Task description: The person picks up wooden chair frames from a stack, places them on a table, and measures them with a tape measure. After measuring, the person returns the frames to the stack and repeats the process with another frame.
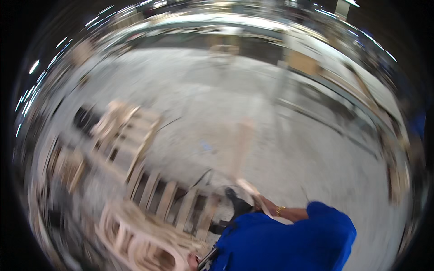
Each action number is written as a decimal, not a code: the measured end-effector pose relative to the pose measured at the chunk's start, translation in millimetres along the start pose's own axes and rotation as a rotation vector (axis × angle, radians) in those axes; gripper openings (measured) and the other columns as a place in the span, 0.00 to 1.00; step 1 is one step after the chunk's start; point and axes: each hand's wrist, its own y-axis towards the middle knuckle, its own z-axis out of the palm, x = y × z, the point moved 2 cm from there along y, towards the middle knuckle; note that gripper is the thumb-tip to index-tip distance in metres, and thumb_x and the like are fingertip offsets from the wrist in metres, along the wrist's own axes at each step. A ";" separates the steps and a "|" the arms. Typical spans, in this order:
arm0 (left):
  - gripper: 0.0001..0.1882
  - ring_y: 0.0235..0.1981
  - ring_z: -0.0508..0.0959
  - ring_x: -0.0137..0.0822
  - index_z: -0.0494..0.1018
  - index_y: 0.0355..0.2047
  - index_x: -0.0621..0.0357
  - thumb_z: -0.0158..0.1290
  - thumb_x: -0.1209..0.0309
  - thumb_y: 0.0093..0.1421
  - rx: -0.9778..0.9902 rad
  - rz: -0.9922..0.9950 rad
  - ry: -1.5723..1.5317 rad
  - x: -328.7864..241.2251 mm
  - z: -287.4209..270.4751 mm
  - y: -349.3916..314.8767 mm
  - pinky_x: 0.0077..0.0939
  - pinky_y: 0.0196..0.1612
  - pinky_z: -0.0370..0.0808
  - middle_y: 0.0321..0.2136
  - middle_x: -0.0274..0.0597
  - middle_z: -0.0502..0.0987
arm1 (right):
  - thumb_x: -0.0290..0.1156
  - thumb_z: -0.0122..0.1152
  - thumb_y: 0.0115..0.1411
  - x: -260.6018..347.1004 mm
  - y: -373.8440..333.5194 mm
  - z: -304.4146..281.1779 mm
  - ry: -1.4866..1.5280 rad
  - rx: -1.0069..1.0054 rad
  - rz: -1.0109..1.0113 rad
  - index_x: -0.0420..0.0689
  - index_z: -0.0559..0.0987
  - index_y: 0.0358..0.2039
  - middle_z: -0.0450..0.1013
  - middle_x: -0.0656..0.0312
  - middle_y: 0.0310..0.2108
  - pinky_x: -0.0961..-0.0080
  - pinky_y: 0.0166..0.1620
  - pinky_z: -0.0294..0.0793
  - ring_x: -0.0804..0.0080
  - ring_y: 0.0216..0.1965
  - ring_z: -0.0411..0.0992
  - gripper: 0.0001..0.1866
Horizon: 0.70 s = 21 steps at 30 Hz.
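Motion smears the picture. At the lower middle my right hand (266,205), below a blue sleeve and a gold-coloured bracelet, is closed around a pale curved wooden piece (247,186). Part of that piece is hidden by my blue-clothed body. My left hand (193,262) shows only as a small patch at the lower edge, beside a stack of rounded wooden frames (135,239) with oval openings. Its fingers are too hidden and blurred to read. The stack lies at the near end of a slatted wooden pallet (167,198). A dark shoe (237,203) stands right of the pallet.
Another pallet (131,140) carrying wooden pieces lies farther left, near a dark object (86,118). A dark cable (199,179) reaches across the near pallet. Long worktables (339,81) run along the right and back. Grey concrete floor (194,90) lies between.
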 end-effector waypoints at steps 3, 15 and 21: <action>0.11 0.21 0.76 0.34 0.69 0.34 0.60 0.54 0.67 0.55 -0.182 -0.089 -0.316 19.6 -2.8 -32.6 0.30 0.20 0.76 0.25 0.42 0.75 | 0.61 0.34 0.61 29.8 39.6 20.5 -0.006 0.218 0.280 0.49 0.74 0.33 0.69 0.65 0.21 0.76 0.26 0.69 0.75 0.21 0.67 0.29; 0.36 0.32 0.78 0.40 0.64 0.51 0.62 0.64 0.58 0.46 0.001 0.740 -0.404 -217.5 134.8 -140.8 0.30 0.32 0.75 0.46 0.54 0.70 | 0.52 0.35 0.64 129.9 164.0 141.4 -1.336 0.743 0.407 0.42 0.71 0.50 0.69 0.49 0.46 0.70 0.52 0.62 0.62 0.47 0.66 0.28; 0.47 0.41 0.75 0.40 0.64 0.54 0.60 0.69 0.53 0.35 -0.414 0.997 -0.142 -224.6 108.5 -202.8 0.29 0.41 0.72 0.46 0.55 0.70 | 0.55 0.38 0.62 151.6 192.3 231.5 -1.711 0.944 0.124 0.38 0.76 0.40 0.74 0.49 0.34 0.62 0.44 0.66 0.57 0.36 0.70 0.31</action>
